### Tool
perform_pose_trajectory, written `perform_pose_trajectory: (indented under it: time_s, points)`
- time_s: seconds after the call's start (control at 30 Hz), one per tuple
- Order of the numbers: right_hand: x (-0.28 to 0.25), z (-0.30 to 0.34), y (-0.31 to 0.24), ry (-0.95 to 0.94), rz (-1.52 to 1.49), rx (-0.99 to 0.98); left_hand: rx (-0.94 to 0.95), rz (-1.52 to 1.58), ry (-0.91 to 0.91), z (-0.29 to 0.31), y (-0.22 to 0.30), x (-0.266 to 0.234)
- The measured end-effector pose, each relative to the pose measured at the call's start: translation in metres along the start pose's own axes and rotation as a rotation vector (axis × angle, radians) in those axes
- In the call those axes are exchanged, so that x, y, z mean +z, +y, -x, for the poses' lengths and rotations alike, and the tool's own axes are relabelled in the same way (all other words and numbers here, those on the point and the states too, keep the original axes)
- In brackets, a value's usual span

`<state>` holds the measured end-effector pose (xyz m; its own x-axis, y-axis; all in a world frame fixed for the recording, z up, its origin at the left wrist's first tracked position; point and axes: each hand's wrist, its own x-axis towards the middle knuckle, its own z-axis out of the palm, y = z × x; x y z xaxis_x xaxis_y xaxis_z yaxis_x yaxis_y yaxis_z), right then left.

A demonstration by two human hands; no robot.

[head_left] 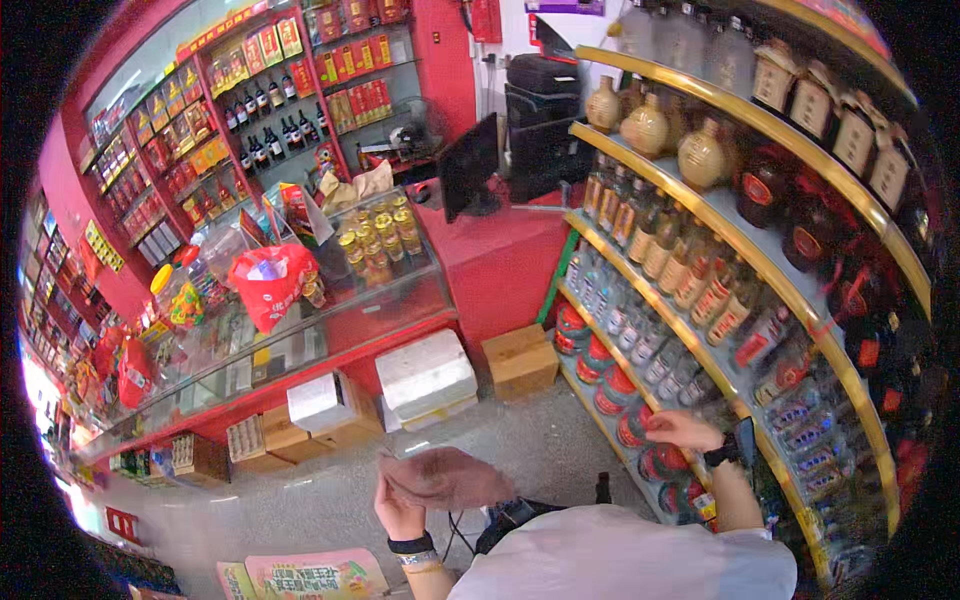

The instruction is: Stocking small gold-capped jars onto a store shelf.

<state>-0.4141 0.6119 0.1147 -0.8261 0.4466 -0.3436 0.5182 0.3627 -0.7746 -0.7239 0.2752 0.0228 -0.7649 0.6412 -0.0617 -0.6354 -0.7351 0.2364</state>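
A brownish-pink cloth [450, 478] hangs bunched from my left hand [398, 512], whose fingers are closed on its left edge. It is held in front of my body, over the grey floor. My right hand [684, 430] reaches out to the right, beside the lower tiers of the bottle shelf. Its fingers are loosely bent, and nothing shows in them. Closest to it are clear glass bottles [668, 362] and, one tier lower, red-topped round jars [632, 430]. Whether the fingertips touch any of these cannot be made out.
Gold-edged shelves [690, 205] of bottles and jugs curve along my right. Ahead, a glass counter [390, 318] bears gold-lidded cans [380, 240] and a red plastic bag [272, 285]. A white foam box [427, 375] and cardboard boxes [520, 362] stand on the floor before it.
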Motion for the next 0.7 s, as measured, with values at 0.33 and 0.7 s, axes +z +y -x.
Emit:
perform_pose_trajectory:
  time_s: [0.33, 0.7]
  points:
    - [0.023, 0.163, 0.118, -0.104, 0.174, 0.034, 0.263, -0.276, 0.123, 0.205, -0.072, 0.013]
    - [0.048, 0.320, 0.230, 0.077, 0.040, -0.147, 0.165, -0.452, 0.129, 0.387, -0.139, 0.071]
